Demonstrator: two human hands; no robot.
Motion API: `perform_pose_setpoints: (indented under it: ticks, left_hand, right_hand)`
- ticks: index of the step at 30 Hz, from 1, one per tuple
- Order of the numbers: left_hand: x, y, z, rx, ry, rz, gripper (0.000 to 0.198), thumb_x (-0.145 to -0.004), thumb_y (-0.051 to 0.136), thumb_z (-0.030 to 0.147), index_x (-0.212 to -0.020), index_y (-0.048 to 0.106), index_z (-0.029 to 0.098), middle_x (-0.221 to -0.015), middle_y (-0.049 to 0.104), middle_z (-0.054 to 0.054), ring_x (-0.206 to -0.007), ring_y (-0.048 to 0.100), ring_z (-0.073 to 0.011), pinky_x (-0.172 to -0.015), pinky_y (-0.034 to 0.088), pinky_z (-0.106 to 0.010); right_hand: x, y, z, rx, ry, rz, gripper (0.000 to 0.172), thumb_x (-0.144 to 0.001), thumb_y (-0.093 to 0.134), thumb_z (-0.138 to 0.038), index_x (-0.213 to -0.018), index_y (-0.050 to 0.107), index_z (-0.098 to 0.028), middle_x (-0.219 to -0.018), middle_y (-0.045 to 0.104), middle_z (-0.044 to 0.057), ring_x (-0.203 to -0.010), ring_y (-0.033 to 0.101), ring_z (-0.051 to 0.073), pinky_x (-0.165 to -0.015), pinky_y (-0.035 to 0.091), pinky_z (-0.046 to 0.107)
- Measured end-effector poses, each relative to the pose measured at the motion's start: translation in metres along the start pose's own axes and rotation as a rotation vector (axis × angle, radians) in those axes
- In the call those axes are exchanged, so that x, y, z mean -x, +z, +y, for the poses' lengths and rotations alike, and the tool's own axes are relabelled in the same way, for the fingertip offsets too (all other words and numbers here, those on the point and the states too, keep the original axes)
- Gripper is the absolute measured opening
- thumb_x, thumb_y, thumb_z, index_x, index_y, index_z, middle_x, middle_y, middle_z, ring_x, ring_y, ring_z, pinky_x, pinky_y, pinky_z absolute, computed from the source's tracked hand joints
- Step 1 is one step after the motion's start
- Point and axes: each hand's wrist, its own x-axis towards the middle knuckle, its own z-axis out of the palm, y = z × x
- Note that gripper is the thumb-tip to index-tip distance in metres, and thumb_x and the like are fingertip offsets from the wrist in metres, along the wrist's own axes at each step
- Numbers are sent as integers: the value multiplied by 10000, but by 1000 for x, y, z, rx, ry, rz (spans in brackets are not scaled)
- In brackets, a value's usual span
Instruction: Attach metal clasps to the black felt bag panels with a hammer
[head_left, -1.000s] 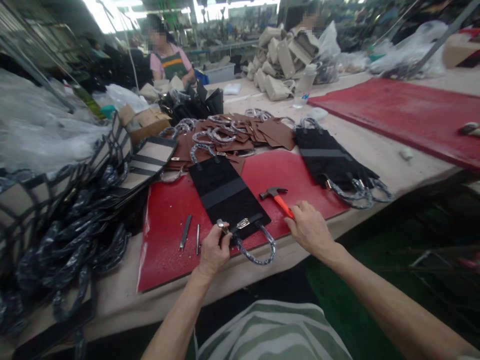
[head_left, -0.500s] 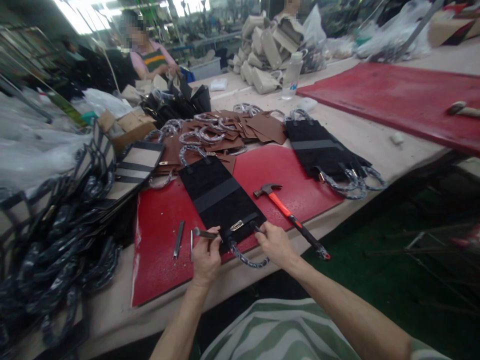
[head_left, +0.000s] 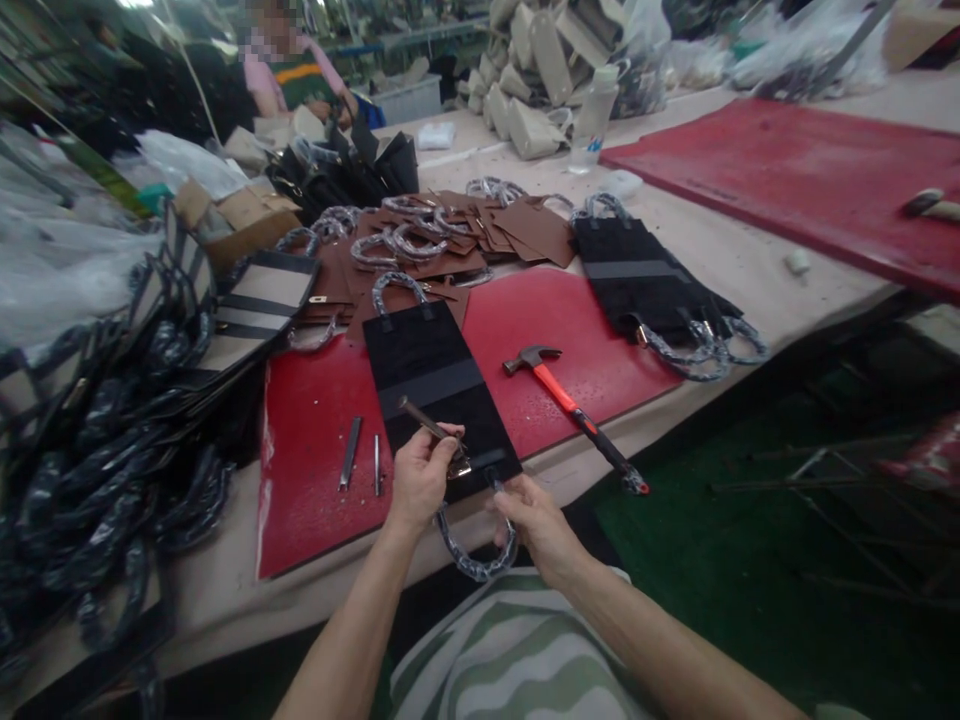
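A black bag panel (head_left: 427, 345) lies flat on the red board (head_left: 315, 520), a plastic-wrapped handle at each end. My left hand (head_left: 420, 480) is closed on a metal punch (head_left: 418, 412), which slants over the panel's near end. Partly covered by those fingers is a gold-coloured metal clasp (head_left: 459, 468) on the panel. The fingers of my right hand (head_left: 544, 520) are closed at the root of the near handle (head_left: 476, 570), by the panel's right corner; the exact grip is partly hidden. That handle's loop hangs past the table edge.
A claw hammer (head_left: 570, 405) lies right of the panel, two metal rods (head_left: 350, 455) to its left. Brown panels (head_left: 480, 240) pile up behind, black ones (head_left: 637, 270) at back right. Wrapped handles and panels (head_left: 112, 430) heap on the left. A person (head_left: 300, 75) stands across the table.
The near end of the panel has swung a little left and toward me. My left hand moved with the punch over the clasp; my right hand shifted nearer, onto the handle.
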Motion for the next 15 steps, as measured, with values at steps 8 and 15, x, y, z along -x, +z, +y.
perform_pose_setpoints:
  ticks: [8, 15]
  left_hand:
    - [-1, 4, -7, 26, -24, -24, 246, -873, 620, 370, -969, 709, 163, -983, 733, -71, -830, 664, -161, -718, 552, -255]
    - [-4, 1, -3, 105, -50, -29, 266, -866, 649, 394, -970, 709, 157, -978, 737, -79, -890, 674, -177, -748, 540, -255]
  right_hand:
    - [-15, -11, -17, -20, -26, -75, 479, -790, 666, -623, -859, 580, -157, -678, 688, 27, -419, 554, 105, -402, 430, 217]
    - [-28, -3, -38, -32, 52, -102, 411, -659, 793, -477, -841, 613, -156, -623, 666, 23, -519, 626, 159, -469, 468, 246]
